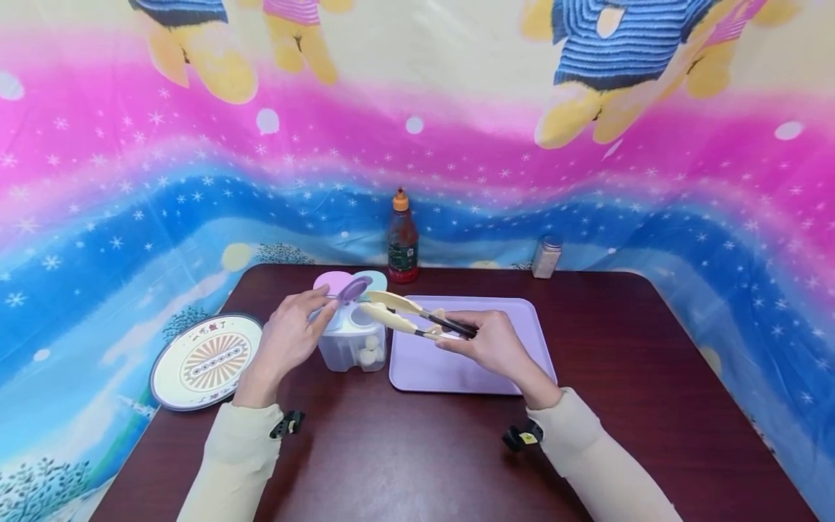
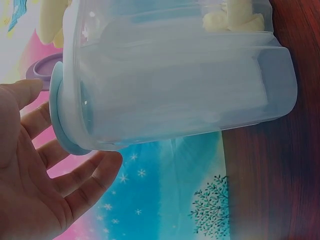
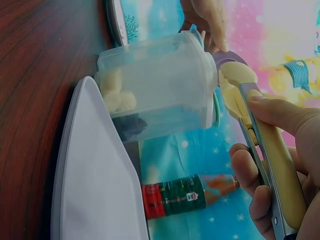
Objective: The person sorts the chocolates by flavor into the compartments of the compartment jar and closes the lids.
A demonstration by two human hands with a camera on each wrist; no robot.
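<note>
A translucent storage box with several coloured flip lids stands left of the middle. Its purple lid is raised, and the thumb of my left hand touches that lid's edge while the other fingers spread beside the box top. My right hand grips cream-tipped food tongs, their ends apart and pointing at the uncovered compartment. Several pale lumps lie low in one compartment. In the right wrist view, something dark shows in the neighbouring compartment.
A lilac tray lies right of the box, below the tongs. The patterned plate sits at the table's left edge. Behind stand a sauce bottle with an orange cap and a small shaker jar. A printed cloth hangs around the table.
</note>
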